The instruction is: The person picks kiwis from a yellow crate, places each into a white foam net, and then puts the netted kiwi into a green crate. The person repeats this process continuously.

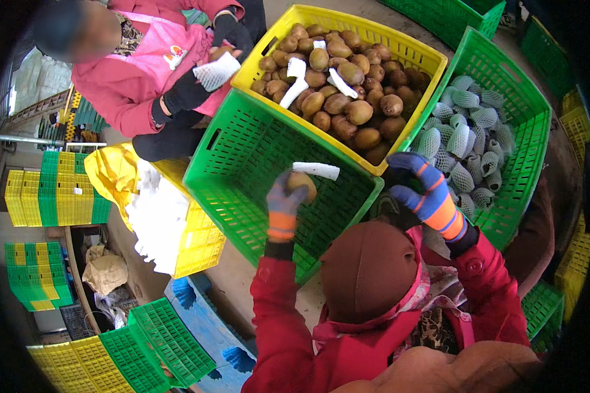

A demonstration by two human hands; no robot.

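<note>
In a blue, grey and orange glove, my left hand (284,202) grips a brown kiwifruit (303,186) above a green plastic crate (216,172). A white foam net sleeve (319,170) touches or overlaps the fruit's upper edge; whether my fingers hold it I cannot tell. My right hand (425,189), gloved alike, has its fingers bent and apart, with nothing seen between them. It is at the near left edge of another green crate (523,113), which contains several kiwifruit in foam net sleeves (464,142).
Ahead, a yellow crate (356,17) holds bare kiwifruit (339,103) and loose foam sleeves. A co-worker's gloved hands (231,37) hold a fruit and a sleeve at left. White sleeves (160,221) fill a yellow crate (201,245). My brown-trousered knee (368,270) lies between my arms.
</note>
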